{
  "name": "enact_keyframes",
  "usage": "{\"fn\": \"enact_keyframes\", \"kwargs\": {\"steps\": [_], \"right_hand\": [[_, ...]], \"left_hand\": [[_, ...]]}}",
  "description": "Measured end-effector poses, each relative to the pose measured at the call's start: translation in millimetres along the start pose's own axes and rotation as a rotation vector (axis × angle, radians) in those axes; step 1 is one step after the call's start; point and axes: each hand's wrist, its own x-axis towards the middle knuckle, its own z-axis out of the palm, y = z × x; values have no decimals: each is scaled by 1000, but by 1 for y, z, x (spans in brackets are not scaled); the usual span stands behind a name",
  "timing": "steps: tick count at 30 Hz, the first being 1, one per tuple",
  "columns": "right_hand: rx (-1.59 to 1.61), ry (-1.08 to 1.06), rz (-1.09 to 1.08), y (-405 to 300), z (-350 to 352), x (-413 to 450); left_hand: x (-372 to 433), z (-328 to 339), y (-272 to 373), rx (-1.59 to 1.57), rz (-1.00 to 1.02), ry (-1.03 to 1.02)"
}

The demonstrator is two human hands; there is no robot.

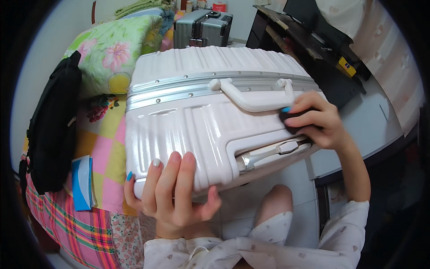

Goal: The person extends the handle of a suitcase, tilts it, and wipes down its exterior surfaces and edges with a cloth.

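Note:
A white hard-shell suitcase [208,127] with a silver metal frame band lies across the view before me. Its white carry handle [258,102] stands out from the side, and a recessed telescopic handle [268,154] shows along the near edge. My left hand [174,195] rests against the near left corner, its fingers spread over the ribbed shell. In my right hand [312,119] is a small dark object, pressed to the shell just below the right end of the carry handle; the fingers hide much of it, and what it is cannot be told.
A black bag [55,127] and a blue and white packet [81,183] lie on the bed [100,158] at the left, near a floral pillow [107,53]. Behind stands a silver-grey suitcase [203,28]. A dark desk [299,40] is at the back right.

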Motion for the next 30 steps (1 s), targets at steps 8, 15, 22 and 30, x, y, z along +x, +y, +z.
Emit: {"fn": "enact_keyframes", "kwargs": {"steps": [8,15,22,30], "right_hand": [[153,-15,-289,-41,51,76],[-35,-18,-1,-11,-4,-6],[108,-37,-306,-24,31,41],[158,-123,-333,-59,64,92]], "left_hand": [[-8,-3,6,95,2,62],[-19,-6,16,136,39,93],[-15,-7,17,86,61,176],[-15,-4,19,102,-12,167]]}}
